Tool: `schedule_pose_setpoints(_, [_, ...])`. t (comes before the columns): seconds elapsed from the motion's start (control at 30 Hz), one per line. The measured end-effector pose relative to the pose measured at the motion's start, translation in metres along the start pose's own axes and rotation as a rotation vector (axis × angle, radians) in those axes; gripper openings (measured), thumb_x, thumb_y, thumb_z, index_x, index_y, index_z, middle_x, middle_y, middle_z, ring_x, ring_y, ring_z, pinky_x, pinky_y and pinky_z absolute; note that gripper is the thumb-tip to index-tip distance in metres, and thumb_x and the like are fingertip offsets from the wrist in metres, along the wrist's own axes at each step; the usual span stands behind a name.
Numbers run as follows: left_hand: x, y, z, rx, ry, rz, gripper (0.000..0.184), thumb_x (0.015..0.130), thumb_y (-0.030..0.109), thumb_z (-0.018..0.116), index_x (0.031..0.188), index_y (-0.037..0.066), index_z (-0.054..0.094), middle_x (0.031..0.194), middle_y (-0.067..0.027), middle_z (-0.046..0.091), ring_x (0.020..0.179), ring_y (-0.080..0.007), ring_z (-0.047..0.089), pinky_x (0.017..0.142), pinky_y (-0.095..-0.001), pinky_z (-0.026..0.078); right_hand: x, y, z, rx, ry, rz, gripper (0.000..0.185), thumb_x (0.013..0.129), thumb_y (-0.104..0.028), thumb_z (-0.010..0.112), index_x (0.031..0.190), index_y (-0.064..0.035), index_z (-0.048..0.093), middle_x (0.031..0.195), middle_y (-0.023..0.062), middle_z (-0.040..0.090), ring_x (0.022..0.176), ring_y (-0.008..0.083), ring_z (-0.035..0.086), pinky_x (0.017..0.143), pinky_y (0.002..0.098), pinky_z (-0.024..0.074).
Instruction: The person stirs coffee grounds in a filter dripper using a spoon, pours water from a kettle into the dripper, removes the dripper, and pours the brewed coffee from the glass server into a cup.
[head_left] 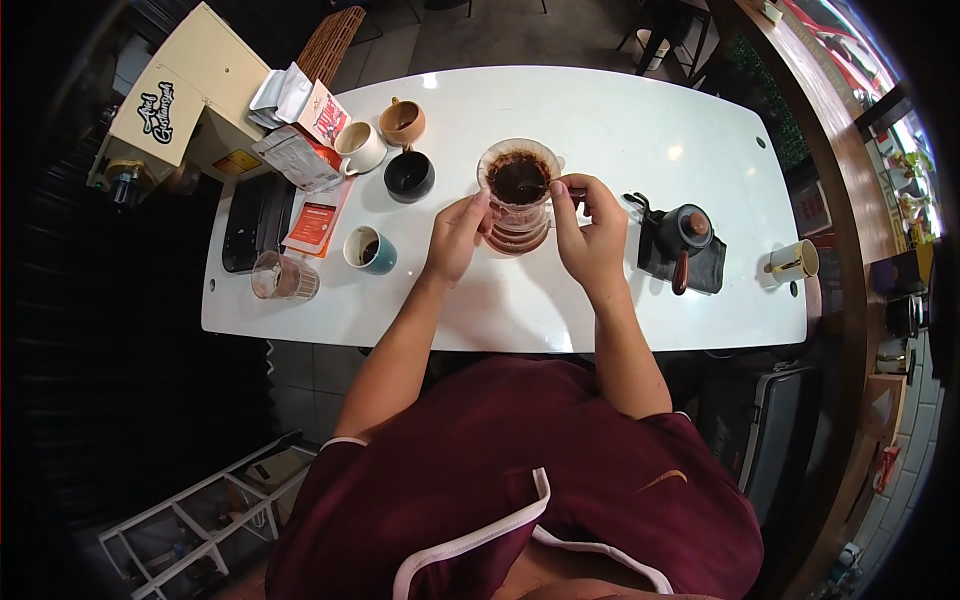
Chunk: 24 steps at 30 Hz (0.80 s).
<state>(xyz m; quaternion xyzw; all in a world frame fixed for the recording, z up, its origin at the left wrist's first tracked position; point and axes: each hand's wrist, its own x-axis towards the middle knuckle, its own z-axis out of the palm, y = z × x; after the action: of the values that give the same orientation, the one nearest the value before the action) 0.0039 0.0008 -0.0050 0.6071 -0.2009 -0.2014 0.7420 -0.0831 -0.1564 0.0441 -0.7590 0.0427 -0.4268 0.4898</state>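
Left hand point(460, 240): pinching dripper point(520, 211) | right hand point(597, 232): clamped on spoon point(578, 192), tip in grounds point(515, 176) | dripper: atop server point(516, 241) | kettle point(688, 226): on cloth point(706, 271)

Looks like a café or coffee bar here: see the dripper point(491, 159) holding dark grounds point(519, 178), the lidded kettle point(687, 228) nearby. Over left now, printed pouches point(322, 115) beside a pale, logo-marked machine point(185, 100), cups point(364, 160) bunched on the white table point(610, 115). Then right, past the wooden ledge point(808, 120), bright window point(845, 48) and greenery point(906, 165).

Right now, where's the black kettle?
In the head view, the black kettle sits on a dark cloth on the white table, right of your right hand.
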Motion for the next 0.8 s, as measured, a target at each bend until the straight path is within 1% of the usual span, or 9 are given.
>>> schedule_pose_setpoints(0.2, [0.0,0.0,0.0,0.007,0.01,0.005,0.04,0.098,0.035,0.046,0.07,0.008,0.054,0.069,0.0025,0.05,0.062,-0.0046,0.04,0.055,-0.0199,0.031,-0.001,-0.007,-0.003,-0.041,-0.021,-0.014,0.008,0.084,-0.004,0.064,0.086,0.0031,0.061,0.073,0.0091,0.063,0.062,0.014,0.055,0.058,0.0253,0.0449])
schedule_pose_setpoints(0.27, [0.0,0.001,0.002,-0.004,0.013,0.009,0.04,0.098,0.035,0.047,0.071,0.007,0.055,0.069,0.0023,0.051,0.062,-0.0046,0.04,0.055,-0.0197,0.031,-0.002,-0.009,-0.004,-0.033,0.004,-0.068,0.007,0.083,-0.003,0.065,0.085,0.0025,0.061,0.073,0.0084,0.063,0.062,0.0135,0.055,0.058,0.0248,0.0447])
schedule_pose_setpoints(0.5, [0.001,-0.002,-0.001,-0.013,0.001,0.023,0.04,0.098,0.035,0.047,0.072,0.006,0.056,0.071,0.0015,0.052,0.064,-0.0044,0.042,0.056,-0.0192,0.031,-0.003,-0.011,-0.006,0.006,0.047,-0.098,0.007,0.081,-0.002,0.067,0.084,0.0019,0.062,0.073,0.0077,0.063,0.06,0.012,0.054,0.057,0.0239,0.0439])
schedule_pose_setpoints(0.63, [0.0,-0.001,0.001,-0.014,0.011,0.023,0.04,0.098,0.034,0.047,0.072,0.006,0.056,0.072,0.001,0.053,0.065,-0.0045,0.043,0.056,-0.0192,0.031,-0.004,-0.01,-0.007,-0.008,0.013,-0.097,0.006,0.081,-0.002,0.067,0.082,0.0014,0.062,0.072,0.0074,0.063,0.06,0.0119,0.053,0.056,0.024,0.0437])
schedule_pose_setpoints(0.7, [0.001,-0.004,-0.001,-0.015,-0.007,0.054,0.04,0.098,0.034,0.047,0.072,0.006,0.055,0.073,0.0004,0.054,0.066,-0.0047,0.043,0.057,-0.0192,0.032,-0.004,-0.01,-0.008,-0.012,0.006,-0.092,0.006,0.081,-0.002,0.067,0.081,0.0012,0.062,0.072,0.0073,0.063,0.059,0.012,0.053,0.056,0.0241,0.0437])
schedule_pose_setpoints(0.8, [0.0,-0.001,0.0,-0.021,0.003,0.034,0.039,0.098,0.034,0.046,0.072,0.006,0.055,0.073,0.0007,0.053,0.067,-0.0048,0.044,0.058,-0.0193,0.032,-0.002,-0.01,-0.007,-0.011,-0.006,-0.087,0.006,0.081,-0.003,0.068,0.081,0.0009,0.063,0.072,0.007,0.063,0.058,0.0122,0.053,0.055,0.0241,0.0435])
